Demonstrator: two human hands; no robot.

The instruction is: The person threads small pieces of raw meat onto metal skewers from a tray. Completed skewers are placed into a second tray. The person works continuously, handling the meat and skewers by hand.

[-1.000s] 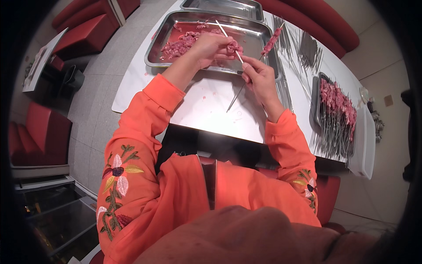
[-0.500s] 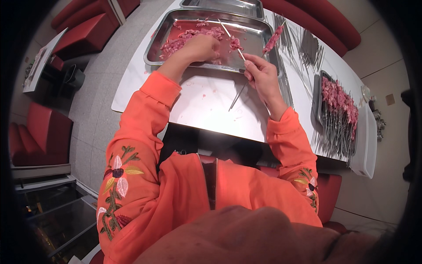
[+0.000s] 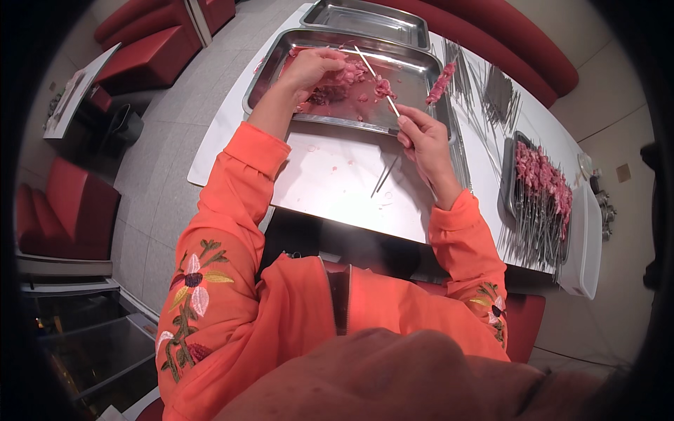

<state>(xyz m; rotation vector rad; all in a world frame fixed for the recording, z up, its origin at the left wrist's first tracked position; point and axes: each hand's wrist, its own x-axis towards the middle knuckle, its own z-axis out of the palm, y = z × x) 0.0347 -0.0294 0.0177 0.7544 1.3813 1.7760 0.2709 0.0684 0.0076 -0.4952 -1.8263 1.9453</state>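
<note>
My sleeves (image 3: 232,210) are bright orange, each embroidered with pink and white flowers (image 3: 193,291) on green stems. The worktop (image 3: 337,182) is white. Silver steel trays (image 3: 414,70) hold pinkish-red raw meat (image 3: 337,81). More red meat sits on grey metal skewers (image 3: 540,182) to my right. The benches (image 3: 147,35) around are deep red, the floor pale grey.

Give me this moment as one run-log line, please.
left hand: in meat tray | right hand: holding skewer | finished skewers: right tray
</note>
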